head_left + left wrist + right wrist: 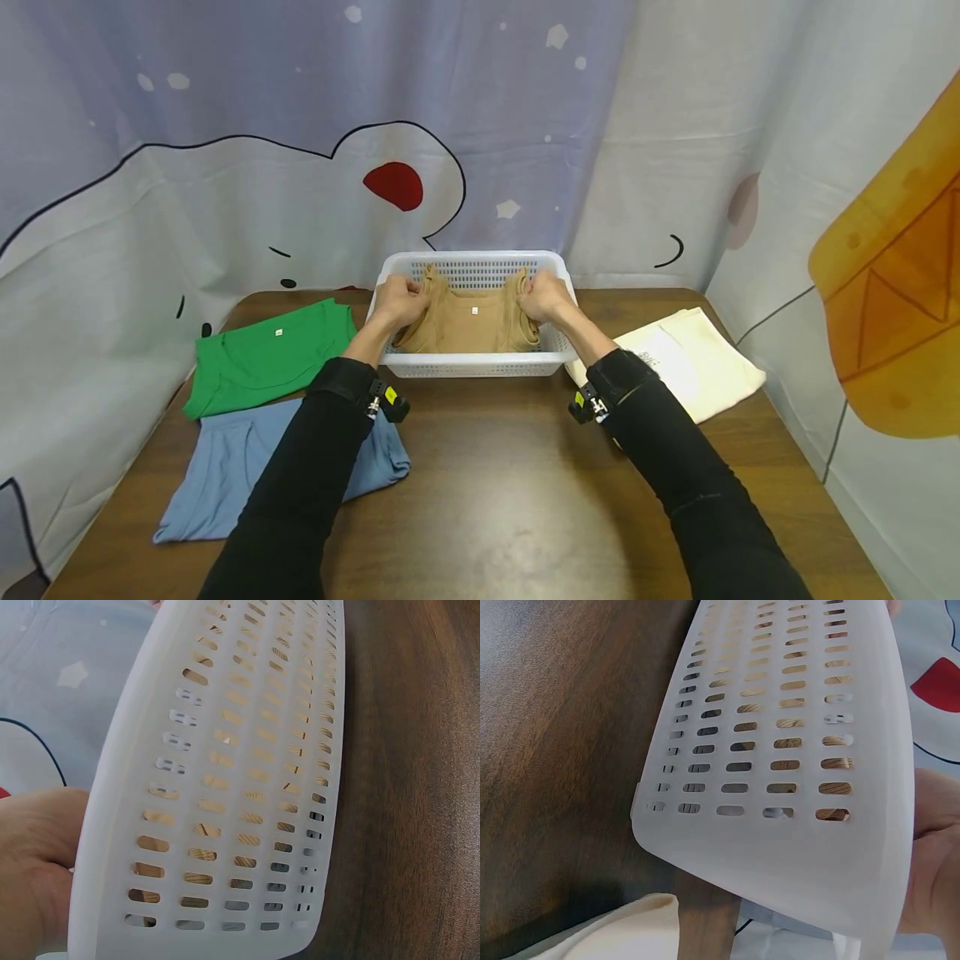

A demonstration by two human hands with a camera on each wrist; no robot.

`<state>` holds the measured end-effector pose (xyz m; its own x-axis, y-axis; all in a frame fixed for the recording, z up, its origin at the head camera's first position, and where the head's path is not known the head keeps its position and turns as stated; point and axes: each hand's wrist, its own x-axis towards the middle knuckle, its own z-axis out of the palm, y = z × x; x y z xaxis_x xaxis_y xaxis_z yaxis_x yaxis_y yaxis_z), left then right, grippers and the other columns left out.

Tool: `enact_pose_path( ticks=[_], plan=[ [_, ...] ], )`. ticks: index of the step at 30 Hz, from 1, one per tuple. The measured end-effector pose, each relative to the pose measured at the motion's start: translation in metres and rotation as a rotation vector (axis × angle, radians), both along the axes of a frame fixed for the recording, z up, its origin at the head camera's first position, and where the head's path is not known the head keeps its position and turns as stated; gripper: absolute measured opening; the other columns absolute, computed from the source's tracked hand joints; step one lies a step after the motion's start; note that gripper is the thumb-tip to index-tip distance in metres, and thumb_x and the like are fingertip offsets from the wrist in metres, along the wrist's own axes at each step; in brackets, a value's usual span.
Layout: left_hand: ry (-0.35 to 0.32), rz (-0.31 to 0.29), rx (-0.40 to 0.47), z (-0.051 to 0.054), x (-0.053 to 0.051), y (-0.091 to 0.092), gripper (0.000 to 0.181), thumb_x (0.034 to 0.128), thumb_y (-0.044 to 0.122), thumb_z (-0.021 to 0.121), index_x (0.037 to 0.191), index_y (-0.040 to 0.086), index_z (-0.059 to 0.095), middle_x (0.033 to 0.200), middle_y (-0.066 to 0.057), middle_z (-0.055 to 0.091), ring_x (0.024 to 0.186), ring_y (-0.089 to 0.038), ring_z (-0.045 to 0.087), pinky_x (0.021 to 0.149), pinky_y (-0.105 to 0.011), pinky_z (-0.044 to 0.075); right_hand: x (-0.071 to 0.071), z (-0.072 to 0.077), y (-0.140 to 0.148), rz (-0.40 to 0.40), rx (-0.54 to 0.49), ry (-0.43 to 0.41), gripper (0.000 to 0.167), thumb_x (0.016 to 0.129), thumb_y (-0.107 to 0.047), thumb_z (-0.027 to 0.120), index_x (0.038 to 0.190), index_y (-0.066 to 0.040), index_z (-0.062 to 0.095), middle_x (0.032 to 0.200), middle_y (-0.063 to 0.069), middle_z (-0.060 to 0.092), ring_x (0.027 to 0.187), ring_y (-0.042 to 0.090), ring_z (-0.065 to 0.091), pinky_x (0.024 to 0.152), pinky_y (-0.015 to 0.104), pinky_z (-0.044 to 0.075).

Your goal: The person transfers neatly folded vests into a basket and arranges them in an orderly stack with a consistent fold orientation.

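Observation:
A tan sleeveless garment (pixel 474 323) lies inside a white perforated basket (pixel 480 360). My left hand (pixel 400 302) pinches its left shoulder edge, and my right hand (pixel 546 298) pinches the right one; both reach over the basket's rim. In the left wrist view the basket wall (pixel 247 765) covers my left fingers, leaving part of the hand (pixel 41 870) visible. The right wrist view has the basket (pixel 780 750) in front too, with part of my right hand (pixel 934 862) behind its edge.
On the wooden table (pixel 487 483), a green garment (pixel 273 354) lies left of the basket, partly over a blue one (pixel 232 471). A cream cloth (pixel 693 362) lies to the right. A printed curtain (pixel 525 125) hangs behind the table.

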<state>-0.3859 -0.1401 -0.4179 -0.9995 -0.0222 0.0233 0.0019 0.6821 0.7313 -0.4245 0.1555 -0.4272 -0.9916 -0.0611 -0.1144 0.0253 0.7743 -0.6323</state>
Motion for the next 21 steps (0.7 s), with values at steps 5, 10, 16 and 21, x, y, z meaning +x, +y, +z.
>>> enact_pose_path(
  ticks=[5, 10, 16, 21],
  plan=[
    [-0.012, -0.001, -0.036, -0.001, 0.001, 0.000, 0.025, 0.1058, 0.014, 0.064, 0.120, -0.001, 0.078, 0.108, -0.010, 0.073, 0.105, -0.026, 0.064, 0.085, -0.032, 0.052, -0.030, -0.025, 0.006, 0.029, 0.019, -0.063, 0.044, 0.099, -0.013, 0.063, 0.057, -0.021, 0.053, 0.051, -0.004, 0.055, 0.054, 0.020, 0.073, 0.053, 0.033, 0.060],
    [-0.082, -0.037, -0.052, -0.001, 0.003, -0.003, 0.030, 0.1077, 0.015, 0.059, 0.126, -0.004, 0.073, 0.123, -0.019, 0.071, 0.111, -0.032, 0.065, 0.091, -0.038, 0.055, -0.023, -0.020, -0.001, 0.045, 0.059, -0.085, 0.049, 0.102, -0.012, 0.064, 0.055, -0.019, 0.053, 0.050, 0.000, 0.062, 0.056, 0.023, 0.078, 0.052, 0.030, 0.060],
    [-0.206, -0.090, -0.105, -0.005, -0.008, -0.010, 0.029, 0.1073, 0.029, 0.063, 0.091, 0.005, 0.062, 0.089, -0.011, 0.056, 0.082, -0.024, 0.057, 0.073, -0.036, 0.047, 0.022, 0.013, -0.011, 0.102, -0.009, -0.146, 0.028, 0.101, -0.003, 0.063, 0.074, -0.006, 0.067, 0.070, 0.008, 0.072, 0.067, 0.025, 0.082, 0.073, 0.040, 0.072],
    [-0.282, -0.135, -0.139, -0.008, -0.021, -0.015, 0.041, 0.1041, 0.043, 0.071, 0.086, 0.012, 0.052, 0.083, -0.005, 0.045, 0.073, -0.022, 0.051, 0.066, -0.038, 0.043, 0.045, 0.032, -0.013, 0.130, -0.023, -0.156, 0.010, 0.104, -0.008, 0.062, 0.098, -0.004, 0.069, 0.092, 0.010, 0.071, 0.072, 0.020, 0.076, 0.094, 0.052, 0.071]
  ],
)
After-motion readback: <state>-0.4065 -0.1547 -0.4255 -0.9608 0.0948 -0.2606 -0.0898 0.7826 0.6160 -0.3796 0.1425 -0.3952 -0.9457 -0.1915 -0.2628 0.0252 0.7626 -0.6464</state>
